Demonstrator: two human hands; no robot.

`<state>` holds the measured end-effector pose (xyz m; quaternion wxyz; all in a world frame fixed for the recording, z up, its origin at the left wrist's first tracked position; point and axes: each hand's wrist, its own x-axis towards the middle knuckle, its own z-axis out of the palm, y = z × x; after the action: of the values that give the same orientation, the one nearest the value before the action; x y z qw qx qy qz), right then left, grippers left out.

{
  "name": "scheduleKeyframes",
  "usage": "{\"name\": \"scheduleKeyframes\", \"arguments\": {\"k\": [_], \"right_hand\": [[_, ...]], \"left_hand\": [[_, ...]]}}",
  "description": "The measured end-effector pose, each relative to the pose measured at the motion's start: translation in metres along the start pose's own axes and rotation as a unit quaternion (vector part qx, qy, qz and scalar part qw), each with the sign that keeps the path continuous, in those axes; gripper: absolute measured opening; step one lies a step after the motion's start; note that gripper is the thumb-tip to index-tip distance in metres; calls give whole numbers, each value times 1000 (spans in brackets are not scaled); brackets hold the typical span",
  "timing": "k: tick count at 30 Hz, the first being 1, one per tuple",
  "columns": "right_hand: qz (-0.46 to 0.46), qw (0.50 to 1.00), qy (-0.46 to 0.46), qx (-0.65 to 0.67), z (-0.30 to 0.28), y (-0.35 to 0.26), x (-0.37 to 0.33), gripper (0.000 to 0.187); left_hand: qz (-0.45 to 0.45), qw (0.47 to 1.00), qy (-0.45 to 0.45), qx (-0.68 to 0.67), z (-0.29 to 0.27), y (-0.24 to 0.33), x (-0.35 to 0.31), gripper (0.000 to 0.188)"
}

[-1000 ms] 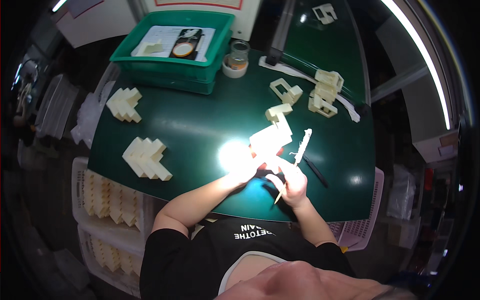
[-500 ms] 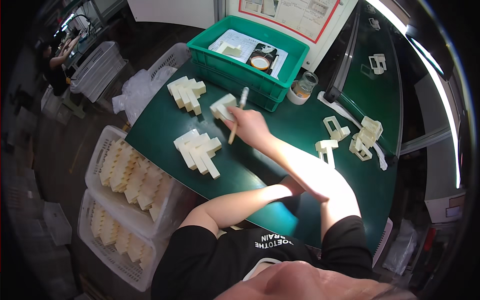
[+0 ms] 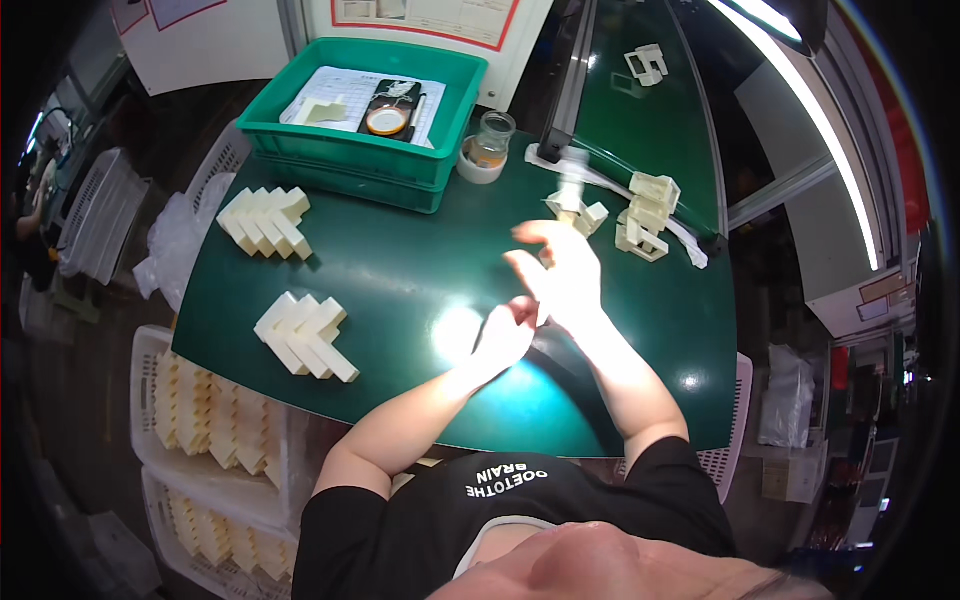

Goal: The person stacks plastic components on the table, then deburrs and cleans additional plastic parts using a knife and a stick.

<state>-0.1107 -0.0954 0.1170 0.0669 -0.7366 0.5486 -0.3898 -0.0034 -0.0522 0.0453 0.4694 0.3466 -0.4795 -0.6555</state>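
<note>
My right hand [image 3: 568, 275] is over the table's right half, thumb and forefinger apart. A white-tipped wooden stick [image 3: 571, 190], blurred at its tip, rises from its grip. My left hand [image 3: 503, 338] sits just below and to the left, fingers curled in close to the right hand; what they hold, if anything, is hidden in the glare. Beyond the right hand lies a cream plastic frame part [image 3: 592, 217], partly covered. On the left stand a far stack of angled cream parts [image 3: 265, 222] and a nearer stack of the same parts [image 3: 306, 336].
Behind is a green crate [image 3: 440, 165] with papers, beside a glass jar in a white holder [image 3: 484, 170]. More cream frame parts [image 3: 648, 215] lie on a white cloth at the conveyor [image 3: 640, 125]. White baskets [image 3: 150, 400] full of cream parts stand below the left edge.
My right hand has moved right, away from the far stack, and the cream part it held there has left its grip. My left hand has come out from under the right arm. The view has turned right.
</note>
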Motion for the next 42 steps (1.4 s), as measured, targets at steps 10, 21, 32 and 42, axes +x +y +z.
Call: {"name": "scheduleKeyframes", "arguments": {"k": [10, 21, 32, 42], "right_hand": [[23, 999, 10, 28, -7, 46, -119, 12], [113, 970, 10, -217, -90, 101, -190, 31], [206, 973, 55, 93, -76, 81, -177, 28], [350, 834, -92, 417, -72, 42, -163, 17]], "left_hand": [[-184, 956, -61, -222, -20, -50, 11, 53], [-189, 964, -131, -131, -23, -45, 6, 31], [-5, 971, -144, 189, -32, -64, 13, 28], [277, 891, -87, 349, -6, -29, -1, 46]]}}
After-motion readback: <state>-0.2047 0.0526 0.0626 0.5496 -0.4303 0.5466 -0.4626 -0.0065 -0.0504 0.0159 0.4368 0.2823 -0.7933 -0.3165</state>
